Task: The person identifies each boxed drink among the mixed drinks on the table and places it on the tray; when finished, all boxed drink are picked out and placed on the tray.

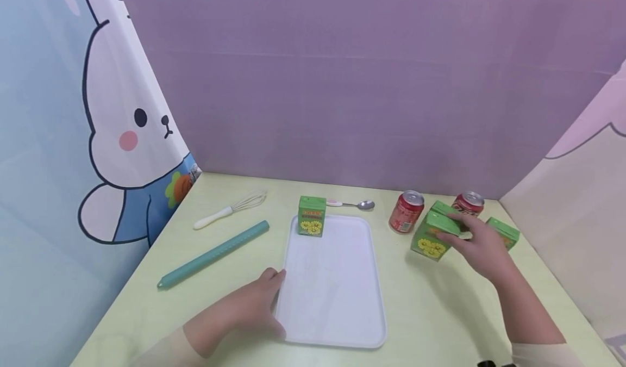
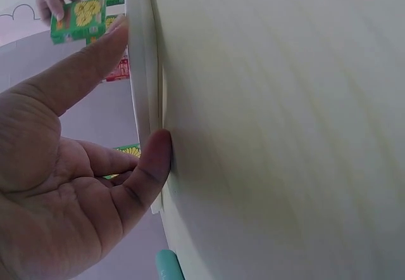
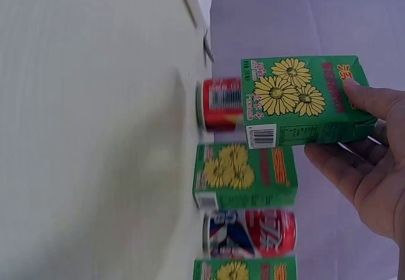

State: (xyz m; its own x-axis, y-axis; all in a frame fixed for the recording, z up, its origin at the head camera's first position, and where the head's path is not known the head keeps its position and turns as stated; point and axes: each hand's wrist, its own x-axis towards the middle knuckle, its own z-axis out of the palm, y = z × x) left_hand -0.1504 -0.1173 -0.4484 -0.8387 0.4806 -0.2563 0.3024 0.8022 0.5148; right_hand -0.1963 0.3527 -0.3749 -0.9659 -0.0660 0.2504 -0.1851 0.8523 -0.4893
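Note:
In the head view my left hand (image 1: 256,304) rests at the left side of a white rectangular tray (image 1: 332,285), thumb and fingers spread along its rim. The left wrist view has the thumb straight against that rim. A green drink carton with yellow flowers (image 1: 312,217) stands at the tray's far left corner. To the right, my right hand (image 1: 481,250) grips a similar drink carton (image 1: 429,242) by its top end, thumb on one side and fingers on the other. The right wrist view shows this carton (image 3: 291,99) tilted and raised above the table.
Behind the held carton stand a red can (image 1: 406,213), another green carton (image 1: 441,207), a second red can (image 1: 469,201) and one more carton (image 1: 504,231). A spoon (image 1: 364,204) lies beyond the tray. A whisk (image 1: 220,216) and teal stick (image 1: 215,254) lie left.

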